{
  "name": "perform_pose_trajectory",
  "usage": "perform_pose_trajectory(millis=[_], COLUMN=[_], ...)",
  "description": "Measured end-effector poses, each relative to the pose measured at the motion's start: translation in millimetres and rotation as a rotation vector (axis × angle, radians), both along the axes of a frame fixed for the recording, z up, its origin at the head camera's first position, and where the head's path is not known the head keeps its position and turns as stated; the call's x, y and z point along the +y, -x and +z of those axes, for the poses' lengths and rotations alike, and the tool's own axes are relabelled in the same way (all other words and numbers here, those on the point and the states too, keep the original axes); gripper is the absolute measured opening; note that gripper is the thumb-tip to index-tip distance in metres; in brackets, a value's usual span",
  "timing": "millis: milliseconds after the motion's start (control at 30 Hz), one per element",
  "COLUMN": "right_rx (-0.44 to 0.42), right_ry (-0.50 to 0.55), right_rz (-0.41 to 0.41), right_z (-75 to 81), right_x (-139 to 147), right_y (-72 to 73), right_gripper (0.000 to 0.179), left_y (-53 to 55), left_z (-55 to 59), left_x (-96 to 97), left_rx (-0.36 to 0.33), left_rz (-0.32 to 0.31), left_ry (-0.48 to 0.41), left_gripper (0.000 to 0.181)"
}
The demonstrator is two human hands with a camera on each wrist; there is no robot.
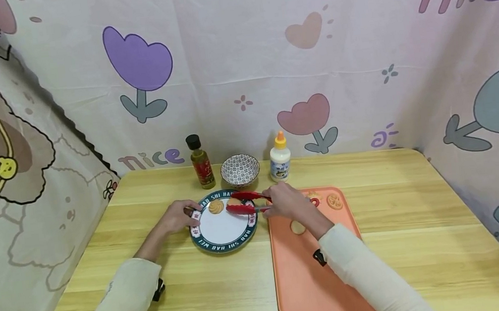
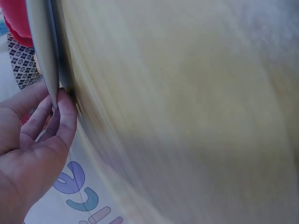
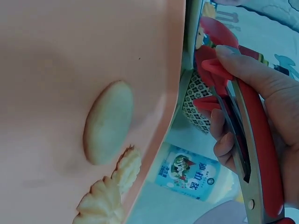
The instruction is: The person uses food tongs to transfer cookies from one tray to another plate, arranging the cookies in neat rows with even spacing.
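Note:
My left hand pinches the left rim of a white plate with a dark green lettered border; the left wrist view shows thumb and fingers on either side of the rim. A swirled cookie lies on the plate's far side. My right hand grips red-tipped kitchen tongs around their handles. The tong tips are spread over the plate's right half, around a second cookie that they partly hide. Below my right forearm, an oval cookie lies on the orange tray.
More cookies and a small red ring lie at the tray's far end. Behind the plate stand an oil bottle, a patterned bowl and a white squeeze bottle with an orange cap. A printed cloth hangs behind the table.

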State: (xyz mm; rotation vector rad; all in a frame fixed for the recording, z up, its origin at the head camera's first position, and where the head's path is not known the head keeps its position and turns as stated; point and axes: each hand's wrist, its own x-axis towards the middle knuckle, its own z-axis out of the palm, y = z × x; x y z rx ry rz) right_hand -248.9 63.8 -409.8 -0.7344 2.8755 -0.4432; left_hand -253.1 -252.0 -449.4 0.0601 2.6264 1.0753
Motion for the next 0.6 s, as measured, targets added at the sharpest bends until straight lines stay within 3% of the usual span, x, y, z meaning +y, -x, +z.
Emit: perform_pose_trajectory(millis=[167, 433, 600], right_rx=[0.003, -0.013, 0.014], right_ry=[-0.010, -0.035, -0.019], right_rz=[-0.002, -0.034, -0.010], right_z=[-1.4, -1.9, 0.8], right_x=[-4.3, -5.0, -0.1], right_y=[0.4, -2.0, -5.7], right_gripper=[0.038, 0.054, 0.052], left_y=[-0.5, -0.1, -0.3], left_z=[-0.6, 0.5, 0.6], left_x=[-0.5, 0.6, -0.5], left_rx=[0.007, -0.001, 0.003], left_rz=[-0.008, 0.000, -0.004], left_ry=[0.005, 0.010, 0.011], left_gripper=[0.037, 0.037, 0.036])
